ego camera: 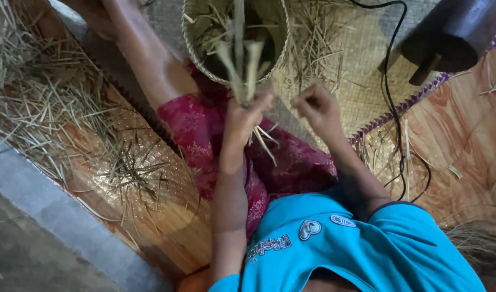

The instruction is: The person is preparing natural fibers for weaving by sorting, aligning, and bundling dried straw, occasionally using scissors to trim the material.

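Woven straw matting [150, 184] covers the floor under me, littered with loose dry straw [47, 97] on one side, with a grey concrete ledge [53, 216] beyond it.

I sit with my leg stretched out under a dark red patterned cloth [291, 162]. My left hand [247, 116] is closed in a fist around a bundle of flat pale green-tan leaf strips [242, 65], which stand up from my grip and cross in front of the small round woven straw basket [234, 40] resting by my leg. My right hand [317, 105] hovers just beside it, fingers curled together; I cannot tell whether they pinch a strand or nothing.

As I judge it, the strips could slip or fan apart if my fist loosens, and a hard tug might split these brittle leaves. The thin black cable [391, 97] runs close past my right wrist, so a wide sweep on that side could snag it.

Room is tight ahead, with the basket rim touching the strips. A dark brown wooden block [453, 35] sits well apart at the far right. My left side, over the matting, is the most open.
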